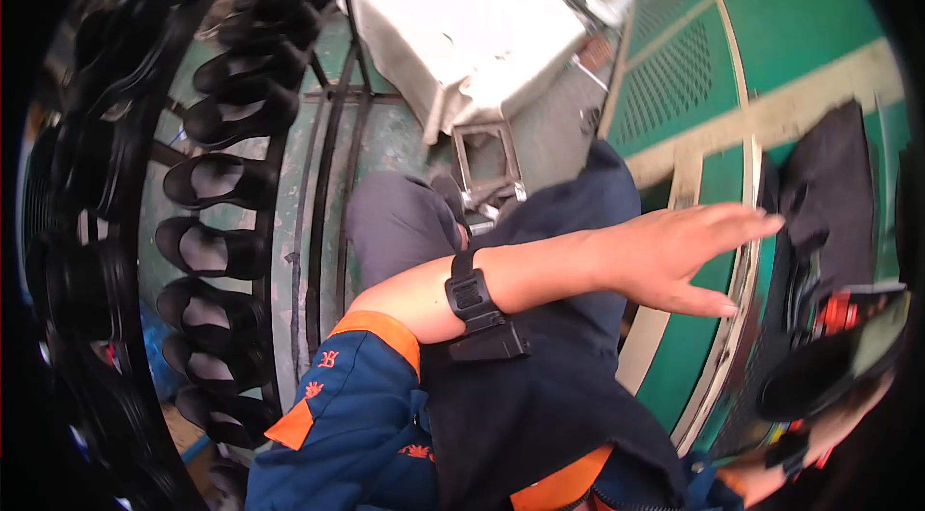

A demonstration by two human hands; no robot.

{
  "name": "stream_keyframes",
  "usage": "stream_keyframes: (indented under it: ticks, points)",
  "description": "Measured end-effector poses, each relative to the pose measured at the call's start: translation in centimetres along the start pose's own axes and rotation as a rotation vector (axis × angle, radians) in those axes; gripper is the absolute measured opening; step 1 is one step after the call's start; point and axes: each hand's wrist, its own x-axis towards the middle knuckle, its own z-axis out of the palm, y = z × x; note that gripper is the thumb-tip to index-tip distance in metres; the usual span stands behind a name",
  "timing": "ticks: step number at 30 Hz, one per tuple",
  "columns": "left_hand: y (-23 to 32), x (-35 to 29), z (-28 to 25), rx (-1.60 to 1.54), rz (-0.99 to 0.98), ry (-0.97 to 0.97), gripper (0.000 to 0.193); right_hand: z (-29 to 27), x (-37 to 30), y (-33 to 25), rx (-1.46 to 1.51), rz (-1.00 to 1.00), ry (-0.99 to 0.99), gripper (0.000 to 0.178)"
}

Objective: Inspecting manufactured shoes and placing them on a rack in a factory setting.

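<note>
My left hand (689, 256) reaches across my lap toward the right. Its fingers are stretched out and the thumb stands apart, so it is open with nothing in it. It hovers over the wooden edge of a green workbench (809, 39). At the far lower right, near the picture's rim, my right hand (864, 407) grips a black shoe (805, 384) from beneath. The shoe's pale inside shows, and most of the fingers are hidden. A dark cloth (833, 193) lies on the bench beyond the shoe, close to a red item (840, 312) I cannot make out.
On my left, a rack (145, 251) carries rows of black shoes (220, 182). Ahead stands something draped in a white cloth (462, 20), with a small metal-framed stool (487, 159) before it. A perforated panel (665, 82) is set in the bench.
</note>
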Motion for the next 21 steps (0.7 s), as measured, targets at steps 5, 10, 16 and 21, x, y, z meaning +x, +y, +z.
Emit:
stream_keyframes:
  ticks: [5,10,16,21]
  points:
    - [1.8,-1.8,3.1,-0.388,-0.110,0.048,0.115,12.6,3.5,1.1,0.609,-0.010,-0.143,0.054]
    - [0.6,-12.3,0.4,-1.017,-1.048,0.607,0.100,32.8,-3.3,10.6,1.127,0.758,-0.564,0.029]
    - [-2.8,-18.5,-0.3,-1.034,-1.300,0.986,0.094,44.8,-13.3,16.7,1.217,1.280,-0.546,0.027]
    - [-3.9,-18.9,-0.2,-0.605,-1.492,0.848,0.096,47.0,-15.3,17.6,1.027,1.373,-0.647,0.049]
